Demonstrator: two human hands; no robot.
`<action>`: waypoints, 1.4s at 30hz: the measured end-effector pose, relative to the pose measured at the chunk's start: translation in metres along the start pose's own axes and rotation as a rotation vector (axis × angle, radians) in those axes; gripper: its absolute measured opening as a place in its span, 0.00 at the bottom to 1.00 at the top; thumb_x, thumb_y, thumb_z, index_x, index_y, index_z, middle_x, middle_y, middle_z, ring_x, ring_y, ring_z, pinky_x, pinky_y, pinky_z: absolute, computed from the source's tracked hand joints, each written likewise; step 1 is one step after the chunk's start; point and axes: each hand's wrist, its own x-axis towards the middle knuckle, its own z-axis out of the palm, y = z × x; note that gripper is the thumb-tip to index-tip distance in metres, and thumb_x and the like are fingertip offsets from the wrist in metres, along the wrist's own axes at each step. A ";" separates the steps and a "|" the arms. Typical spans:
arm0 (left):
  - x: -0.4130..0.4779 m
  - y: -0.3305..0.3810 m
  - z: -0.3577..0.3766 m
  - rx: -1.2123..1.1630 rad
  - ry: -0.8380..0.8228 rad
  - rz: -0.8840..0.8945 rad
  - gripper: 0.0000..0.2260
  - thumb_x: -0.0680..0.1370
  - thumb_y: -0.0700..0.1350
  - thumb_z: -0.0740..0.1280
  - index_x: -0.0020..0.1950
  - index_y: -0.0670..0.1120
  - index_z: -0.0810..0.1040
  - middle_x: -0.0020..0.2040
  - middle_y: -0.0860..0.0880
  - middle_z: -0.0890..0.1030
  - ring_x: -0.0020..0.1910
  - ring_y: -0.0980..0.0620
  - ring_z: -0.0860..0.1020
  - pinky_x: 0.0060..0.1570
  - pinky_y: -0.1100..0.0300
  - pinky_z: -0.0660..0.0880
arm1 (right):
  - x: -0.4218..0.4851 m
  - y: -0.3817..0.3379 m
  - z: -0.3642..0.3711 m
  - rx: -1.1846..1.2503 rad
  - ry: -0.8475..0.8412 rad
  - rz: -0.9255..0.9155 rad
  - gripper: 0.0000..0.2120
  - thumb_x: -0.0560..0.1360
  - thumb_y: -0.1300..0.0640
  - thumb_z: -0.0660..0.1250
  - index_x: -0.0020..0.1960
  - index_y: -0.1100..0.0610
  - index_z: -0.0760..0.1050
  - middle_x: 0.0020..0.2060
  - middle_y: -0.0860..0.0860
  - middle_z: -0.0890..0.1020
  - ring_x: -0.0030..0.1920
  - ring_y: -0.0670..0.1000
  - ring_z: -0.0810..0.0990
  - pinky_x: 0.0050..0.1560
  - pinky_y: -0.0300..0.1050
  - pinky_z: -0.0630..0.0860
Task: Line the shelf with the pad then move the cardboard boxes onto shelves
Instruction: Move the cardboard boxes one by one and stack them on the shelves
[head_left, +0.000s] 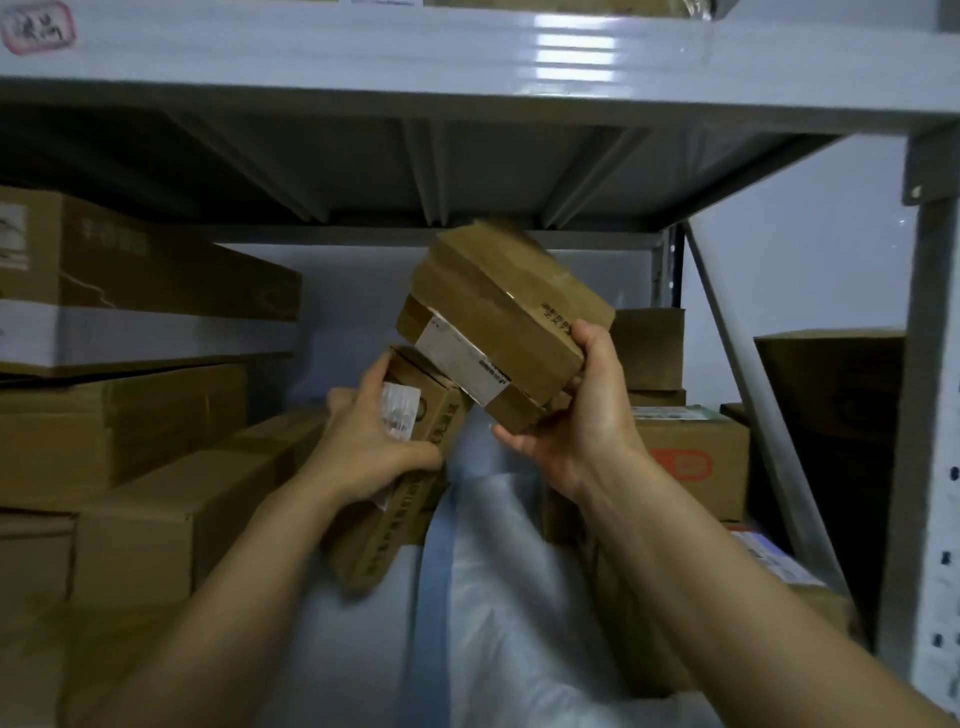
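Under the grey shelf (467, 57), your right hand (582, 421) is raised with the forearm reaching up and forward, its grip clenched around the lower corner of a tilted cardboard box (498, 322) held in the air just below that shelf's underside. Your left hand (369, 447), lower and to the left of the tilted box, wraps its grip around a labelled box (410, 467) leaning on the white pad (498, 597). Stacked boxes (130, 415) stand left of the pad.
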 end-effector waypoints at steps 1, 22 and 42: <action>-0.001 0.007 0.001 0.016 -0.003 0.026 0.48 0.63 0.49 0.77 0.74 0.64 0.51 0.61 0.50 0.61 0.57 0.47 0.67 0.61 0.46 0.71 | -0.003 -0.007 -0.004 0.006 0.003 -0.017 0.21 0.73 0.39 0.60 0.58 0.51 0.76 0.53 0.57 0.82 0.55 0.57 0.79 0.55 0.57 0.75; 0.049 0.195 0.124 0.310 -0.586 0.250 0.19 0.73 0.43 0.72 0.61 0.55 0.72 0.54 0.58 0.75 0.56 0.51 0.73 0.53 0.61 0.67 | -0.027 -0.126 -0.145 -0.045 0.235 -0.175 0.16 0.74 0.40 0.58 0.49 0.49 0.77 0.50 0.57 0.82 0.53 0.60 0.79 0.59 0.60 0.71; 0.033 0.158 0.118 0.376 -0.191 0.484 0.09 0.72 0.52 0.71 0.49 0.50 0.76 0.54 0.50 0.78 0.59 0.44 0.75 0.60 0.53 0.71 | -0.032 -0.110 -0.171 -0.116 0.184 -0.092 0.15 0.74 0.41 0.56 0.49 0.49 0.75 0.43 0.56 0.81 0.47 0.60 0.80 0.45 0.53 0.73</action>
